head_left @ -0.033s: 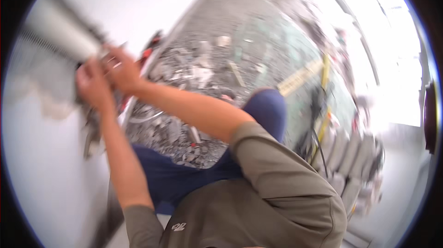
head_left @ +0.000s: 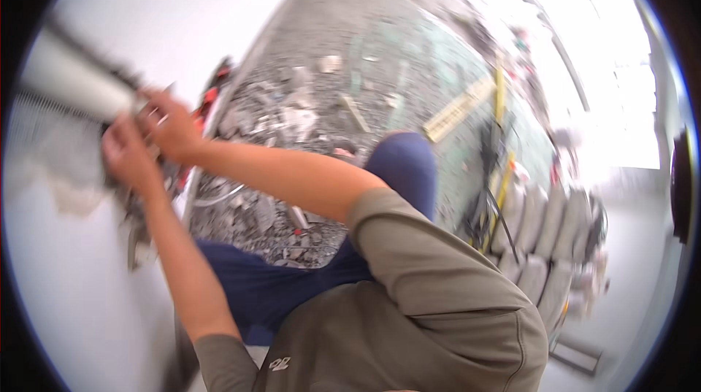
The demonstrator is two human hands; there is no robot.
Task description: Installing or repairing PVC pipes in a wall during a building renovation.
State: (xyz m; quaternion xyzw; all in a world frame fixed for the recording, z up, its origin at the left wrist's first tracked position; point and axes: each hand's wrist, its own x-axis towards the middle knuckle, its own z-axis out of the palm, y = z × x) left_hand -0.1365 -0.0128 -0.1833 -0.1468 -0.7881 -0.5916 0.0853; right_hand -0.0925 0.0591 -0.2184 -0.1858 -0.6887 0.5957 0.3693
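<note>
At the far left, both my hands are together at the lower end of a thick white pipe [head_left: 80,84] that runs along the wall. My left hand [head_left: 131,157] is closed, its bent fingertips pressed in beside the pipe's end. Just right of it and touching or nearly so, my right hand [head_left: 174,128] has its fingers curled in a pinch, with a shiny band showing at a finger. Whatever small thing lies between the fingertips is hidden and blurred.
Rubble [head_left: 292,114] covers the floor beyond my knees. Red-and-black tools [head_left: 208,104] lie beside the wall, near my right hand. A yellowish board [head_left: 458,109], yellow bars with dark cables [head_left: 493,187], and stacked grey sacks [head_left: 544,228] are at the right.
The view has shifted slightly, so the room sits further left in the picture. Both hands stay at the pipe's end, in much the same grip.
</note>
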